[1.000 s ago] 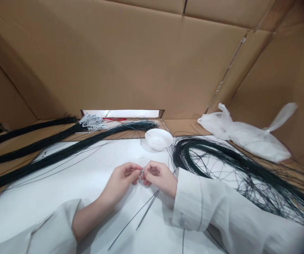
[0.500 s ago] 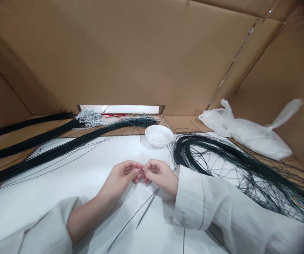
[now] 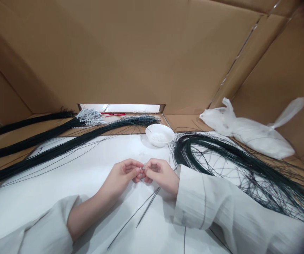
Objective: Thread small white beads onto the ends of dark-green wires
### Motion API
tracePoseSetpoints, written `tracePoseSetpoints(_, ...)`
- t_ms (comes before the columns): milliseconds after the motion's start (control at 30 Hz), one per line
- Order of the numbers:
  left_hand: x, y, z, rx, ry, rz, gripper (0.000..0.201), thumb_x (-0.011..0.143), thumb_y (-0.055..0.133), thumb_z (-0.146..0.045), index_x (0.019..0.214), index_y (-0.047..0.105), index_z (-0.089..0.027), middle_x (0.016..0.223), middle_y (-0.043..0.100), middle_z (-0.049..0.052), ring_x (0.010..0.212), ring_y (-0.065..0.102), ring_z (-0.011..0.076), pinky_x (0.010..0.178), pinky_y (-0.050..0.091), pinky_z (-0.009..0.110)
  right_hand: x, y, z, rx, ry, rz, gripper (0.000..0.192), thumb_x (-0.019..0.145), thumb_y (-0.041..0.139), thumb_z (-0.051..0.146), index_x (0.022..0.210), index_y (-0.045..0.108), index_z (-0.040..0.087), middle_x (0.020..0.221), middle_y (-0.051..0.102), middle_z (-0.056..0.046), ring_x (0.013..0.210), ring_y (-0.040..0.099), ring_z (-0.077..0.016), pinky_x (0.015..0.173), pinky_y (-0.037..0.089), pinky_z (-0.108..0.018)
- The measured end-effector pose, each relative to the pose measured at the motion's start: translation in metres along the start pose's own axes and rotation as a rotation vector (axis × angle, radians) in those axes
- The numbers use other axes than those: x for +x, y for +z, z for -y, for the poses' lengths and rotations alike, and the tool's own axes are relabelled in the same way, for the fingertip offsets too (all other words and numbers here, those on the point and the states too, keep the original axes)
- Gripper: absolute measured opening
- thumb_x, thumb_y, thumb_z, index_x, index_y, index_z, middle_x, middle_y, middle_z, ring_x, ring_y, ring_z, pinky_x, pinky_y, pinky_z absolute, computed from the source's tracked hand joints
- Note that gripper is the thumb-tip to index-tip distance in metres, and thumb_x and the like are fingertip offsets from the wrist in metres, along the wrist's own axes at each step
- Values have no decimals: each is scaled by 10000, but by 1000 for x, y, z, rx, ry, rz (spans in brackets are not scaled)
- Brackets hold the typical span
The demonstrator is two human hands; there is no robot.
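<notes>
My left hand (image 3: 127, 171) and my right hand (image 3: 160, 174) meet over the white table, both closed in a pinch. Between the left fingertips shows a tiny white bead (image 3: 141, 168). The right thumb and finger grip a thin dark wire, its tip at the bead; whether it is through the bead I cannot tell. Several dark wires (image 3: 147, 209) come out below my right hand and run down toward the near edge. Beyond the hands stands a white bowl (image 3: 159, 142) with small whitish pieces in it.
Bundles of dark wire (image 3: 70, 146) lie at the left; one ends in white-beaded tips (image 3: 90, 117). A looped wire bundle (image 3: 247, 158) covers the right side. Behind it sits a tied white plastic bag (image 3: 260, 135). Cardboard walls (image 3: 120, 53) enclose the table. A red item (image 3: 113, 114) lies behind.
Both hands keep nearly the same place and pinch. The white bead and dark wire tip now show more clearly between the fingertips. The view has shifted very slightly.
</notes>
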State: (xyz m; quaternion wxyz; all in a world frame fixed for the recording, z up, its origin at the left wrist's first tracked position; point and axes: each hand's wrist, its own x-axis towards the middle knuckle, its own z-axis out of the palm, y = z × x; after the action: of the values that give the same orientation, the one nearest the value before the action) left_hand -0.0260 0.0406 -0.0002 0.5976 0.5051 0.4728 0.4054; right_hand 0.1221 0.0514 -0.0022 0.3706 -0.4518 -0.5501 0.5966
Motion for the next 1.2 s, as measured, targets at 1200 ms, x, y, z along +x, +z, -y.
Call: tracePoseSetpoints(1200, 2, -3, 4, 77, 32, 1, 170, 736, 587, -245, 831, 617, -107, 655, 610, 11, 586, 516, 93, 594, 400, 215, 0, -1, 6, -47, 34, 5, 66, 635, 523, 87, 585, 515, 130, 505, 576, 4, 465, 531, -78, 495, 434, -195)
